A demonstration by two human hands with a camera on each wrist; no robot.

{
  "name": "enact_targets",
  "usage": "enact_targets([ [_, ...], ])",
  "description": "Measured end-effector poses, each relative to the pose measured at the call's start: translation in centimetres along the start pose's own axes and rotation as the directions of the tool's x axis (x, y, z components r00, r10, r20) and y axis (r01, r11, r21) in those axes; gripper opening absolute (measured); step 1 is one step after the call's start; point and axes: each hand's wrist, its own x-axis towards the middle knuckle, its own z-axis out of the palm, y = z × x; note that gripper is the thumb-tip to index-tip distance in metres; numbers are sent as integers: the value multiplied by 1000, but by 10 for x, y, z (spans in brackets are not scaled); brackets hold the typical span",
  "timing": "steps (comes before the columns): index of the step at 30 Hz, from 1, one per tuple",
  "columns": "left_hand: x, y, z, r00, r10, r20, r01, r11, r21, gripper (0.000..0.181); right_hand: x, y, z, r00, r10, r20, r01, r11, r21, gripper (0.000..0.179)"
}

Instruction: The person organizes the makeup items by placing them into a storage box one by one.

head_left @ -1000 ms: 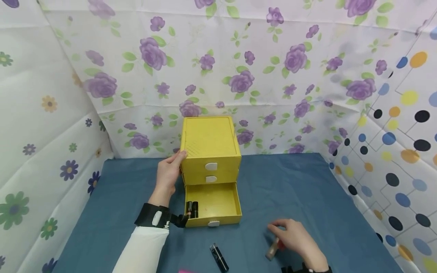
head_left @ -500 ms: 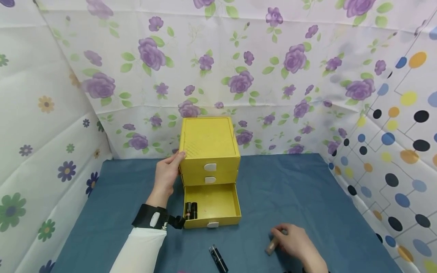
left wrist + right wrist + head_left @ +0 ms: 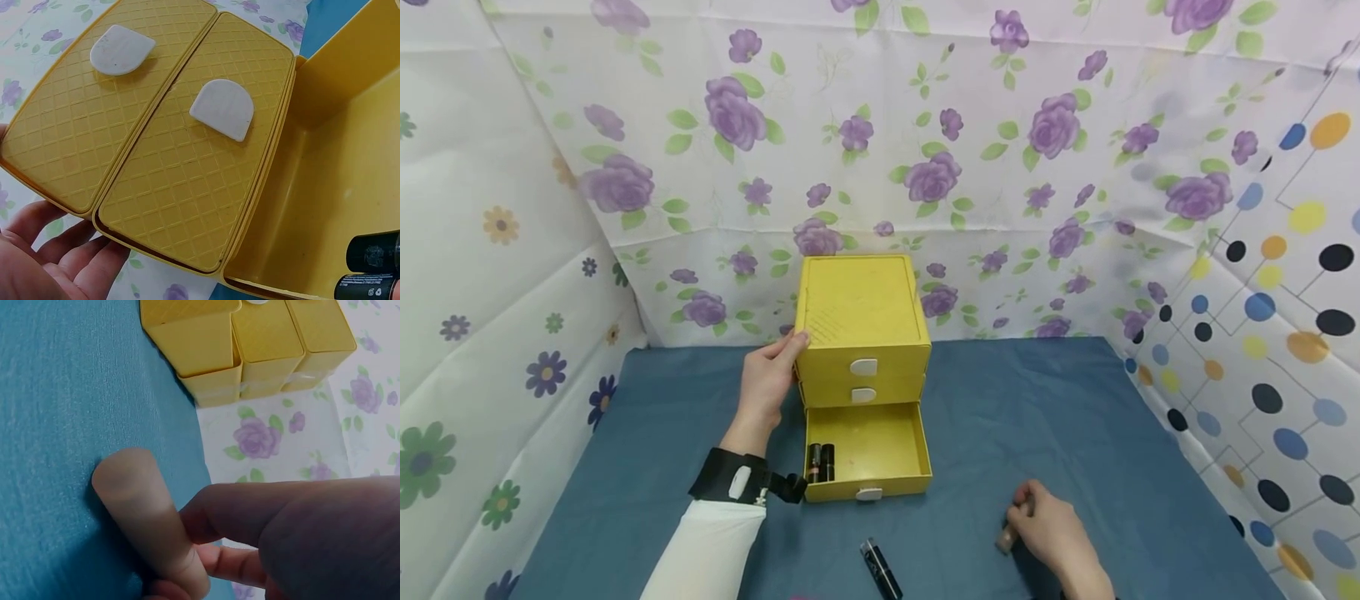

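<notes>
A yellow drawer box point(image 3: 863, 300) stands upright with its bottom drawer point(image 3: 880, 446) pulled out. My left hand point(image 3: 767, 383) grips the box's left side, thumb on the top edge and fingers along the side wall. In the left wrist view, two upper drawers with white tabs point(image 3: 224, 109) are closed. Two dark lipsticks point(image 3: 822, 463) lie side by side in the open drawer's left front corner. To the right, my right hand point(image 3: 1051, 529) pinches a beige lipstick tube point(image 3: 140, 506), tilted close over the cloth; its near end is partly hidden by fingers.
Another black lipstick with a clear end point(image 3: 880, 568) lies on the blue cloth point(image 3: 955, 533) in front of the drawer. Something pink point(image 3: 803, 597) peeks in at the bottom edge. Patterned sheets point(image 3: 1000, 275) hang behind and on both sides.
My right hand has taken hold of the beige lipstick tube and shifted it slightly right; the red patch beside it no longer shows. My left hand keeps its place on the box.
</notes>
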Motion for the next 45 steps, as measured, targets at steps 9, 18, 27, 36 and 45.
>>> enact_targets([
  [9, -2, 2, 0, 1000, 4, -1, -4, 1000, -2, 66, 4, 4, -5, 998, 65, -24, -65, 998, 21, 56],
  [18, -1, 1, 0, 1000, -6, -3, 6, 1000, -4, 65, 3, 2, -5, 997, 72, -16, -71, 996, 47, 63],
  [27, 1, -1, 0, 1000, 2, 3, -2, 1000, -9, 63, 4, 2, -3, 998, 67, -1, -67, 996, 60, 68],
  [36, 1, 2, 1, 1000, 5, 3, -5, 1000, -9, 64, 4, -1, -4, 997, 82, 7, -83, 995, 55, 66],
  [45, 0, 0, 1, 1000, -1, -12, 1, 1000, 2, 64, 4, 1, -4, 997, 78, 2, -78, 996, 37, 54],
])
